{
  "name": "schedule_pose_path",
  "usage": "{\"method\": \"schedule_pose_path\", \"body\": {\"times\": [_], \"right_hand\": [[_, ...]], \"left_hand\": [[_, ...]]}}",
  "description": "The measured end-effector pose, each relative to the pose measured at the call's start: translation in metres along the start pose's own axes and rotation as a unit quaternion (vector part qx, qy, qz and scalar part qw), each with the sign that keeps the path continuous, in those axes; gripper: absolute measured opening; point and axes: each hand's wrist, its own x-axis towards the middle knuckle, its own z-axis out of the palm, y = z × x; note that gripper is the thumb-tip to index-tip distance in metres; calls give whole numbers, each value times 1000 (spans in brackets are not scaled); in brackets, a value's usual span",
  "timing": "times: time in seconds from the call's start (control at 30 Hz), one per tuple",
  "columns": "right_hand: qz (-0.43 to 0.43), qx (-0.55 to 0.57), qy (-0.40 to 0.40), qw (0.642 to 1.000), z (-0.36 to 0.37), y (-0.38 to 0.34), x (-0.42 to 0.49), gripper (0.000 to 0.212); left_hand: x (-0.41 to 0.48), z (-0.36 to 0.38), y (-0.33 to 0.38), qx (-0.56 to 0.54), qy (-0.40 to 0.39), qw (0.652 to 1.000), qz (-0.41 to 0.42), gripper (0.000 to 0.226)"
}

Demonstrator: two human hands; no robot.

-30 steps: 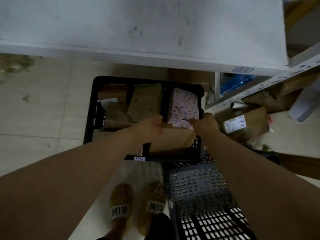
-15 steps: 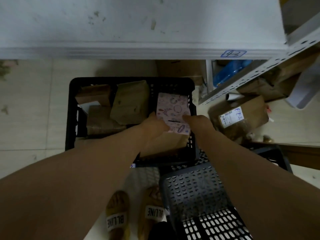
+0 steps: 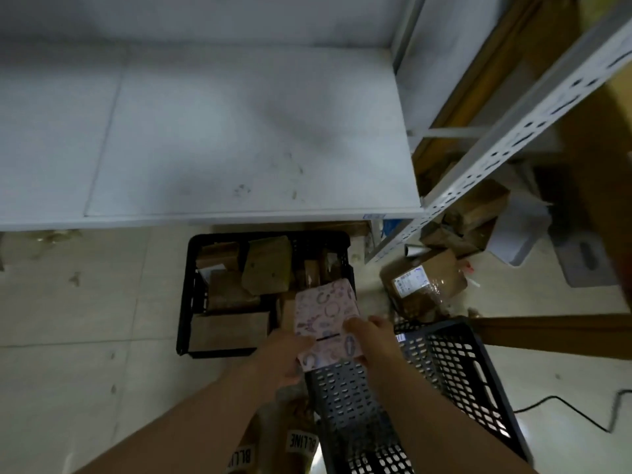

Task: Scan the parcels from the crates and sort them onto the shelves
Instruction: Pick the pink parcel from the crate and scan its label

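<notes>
Gripping pink parcel (image 3: 326,319) at its near end with left hand (image 3: 284,362) and right hand (image 3: 374,340), over crate's (image 3: 187,295) near right corner; probably unscanned, no scanner in view; yet to reach shelf (image 3: 239,131); early days, with several brown parcels (image 3: 266,266) left in crate.

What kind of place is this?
Probably a parcel sorting or storage room: a white metal shelf with a slotted post, a black crate packed with brown parcels on the tiled floor, and a labelled parcel lying nearby.
</notes>
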Motion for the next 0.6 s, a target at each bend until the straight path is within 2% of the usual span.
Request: {"method": "schedule_pose_path", "body": {"times": [0.07,0.1,0.17,0.2,0.27,0.33,0.4,0.47,0.53,0.6], "right_hand": [[-26,-16,-18,999,-2,-14,-37,41],[-45,-33,-23,998,-2,-22,-57,39],[-90,-68,-28,993,2,-36,-94,46],[-116,-83,-29,989,5,-43,-114,51],[-189,-88,-31,978,13,-53,-156,57],[-276,-91,-19,957,21,-56,-195,63],[-352,-126,0,927,31,-52,-234,67],[-426,-202,34,881,42,-41,-275,64],[-508,-267,55,817,49,-27,-311,63],[-561,-294,35,773,53,-18,-346,58]], "left_hand": [[-38,-4,0,5,-14,1000,5,48],[-58,-6,2,4,-17,1000,16,47],[-96,-11,11,-10,-48,998,45,35],[-113,-14,15,-18,-70,996,52,36],[-146,-22,23,-49,-118,988,83,56],[-176,-33,27,-94,-153,977,113,58],[-203,-45,29,-120,-177,968,129,74],[-235,-58,28,-144,-163,963,161,88],[-277,-68,23,-182,-183,948,187,70],[-307,-78,17,-198,-186,937,220,46]]}}
